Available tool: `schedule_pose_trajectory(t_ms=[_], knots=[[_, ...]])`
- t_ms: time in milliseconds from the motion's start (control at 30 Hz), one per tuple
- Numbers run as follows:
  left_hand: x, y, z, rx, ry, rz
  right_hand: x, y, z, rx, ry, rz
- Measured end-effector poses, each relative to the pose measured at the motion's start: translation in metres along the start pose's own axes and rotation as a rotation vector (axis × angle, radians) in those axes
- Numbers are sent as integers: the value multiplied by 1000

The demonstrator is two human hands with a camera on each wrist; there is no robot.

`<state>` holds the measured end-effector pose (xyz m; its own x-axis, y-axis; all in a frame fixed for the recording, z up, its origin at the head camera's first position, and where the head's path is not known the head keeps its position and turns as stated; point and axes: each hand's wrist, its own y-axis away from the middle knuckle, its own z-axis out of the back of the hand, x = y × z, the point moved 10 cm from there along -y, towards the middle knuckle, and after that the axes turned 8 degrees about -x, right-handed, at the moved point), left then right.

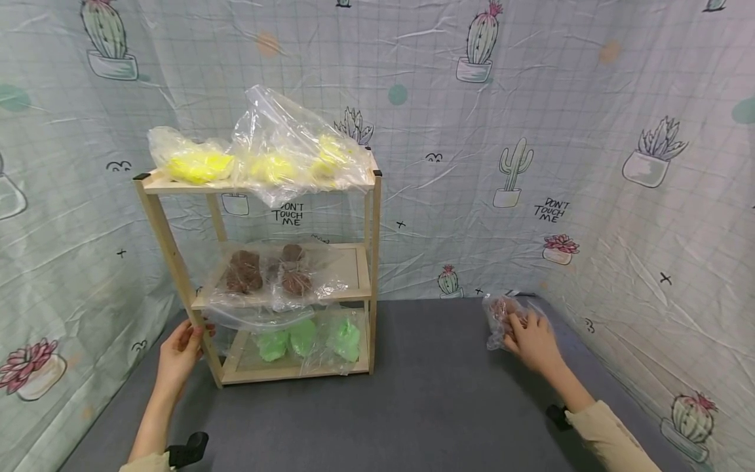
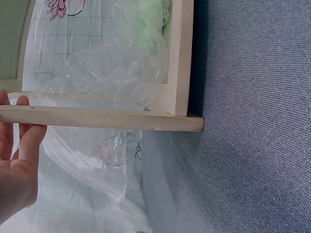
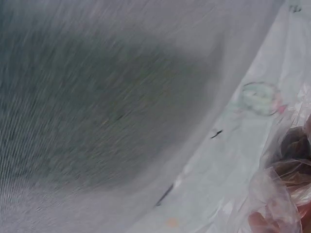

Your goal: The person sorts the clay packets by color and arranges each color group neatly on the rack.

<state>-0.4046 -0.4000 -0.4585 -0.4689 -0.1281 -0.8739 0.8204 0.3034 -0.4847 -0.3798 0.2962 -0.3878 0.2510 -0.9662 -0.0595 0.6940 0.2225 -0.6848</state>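
My left hand [image 1: 179, 354] grips the left front post [image 1: 168, 242] of a small wooden shelf, low down near the bottom tier. In the left wrist view its thumb and fingers lie on opposite sides of that post [image 2: 112, 118]. Far to the right, my right hand [image 1: 535, 344] holds a clear plastic bag with brown lumps [image 1: 500, 308] close over the grey table. In the right wrist view, fingertips show through the crinkled plastic of the bag [image 3: 291, 165]; the rest of the hand is mostly out of frame.
Clear bags with yellow contents [image 1: 200, 167] lie on the top tier. The middle tier bears bags of brown lumps [image 1: 243, 272], their plastic hanging over its front edge. Bags with green contents [image 1: 345, 339] sit at the bottom. A cactus-print cloth [image 1: 448, 216] surrounds the grey table [image 1: 425, 400].
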Motion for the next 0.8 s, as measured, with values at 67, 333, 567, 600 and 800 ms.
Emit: schedule_pose_trajectory(t_ms=[67, 333, 567, 600, 800], knots=[[-12, 4, -6, 25, 10, 14, 11, -1, 9, -41, -25, 28], [0, 0, 2, -14, -47, 41, 53, -2, 50, -242, -109, 158], [15, -3, 9, -64, -53, 59, 89, -7, 90, -408, -164, 184], [15, -3, 9, -61, -50, 55, 94, -8, 95, -427, -173, 188], [-14, 3, -5, 11, 57, 13, 130, -11, 128, -569, -236, 247]])
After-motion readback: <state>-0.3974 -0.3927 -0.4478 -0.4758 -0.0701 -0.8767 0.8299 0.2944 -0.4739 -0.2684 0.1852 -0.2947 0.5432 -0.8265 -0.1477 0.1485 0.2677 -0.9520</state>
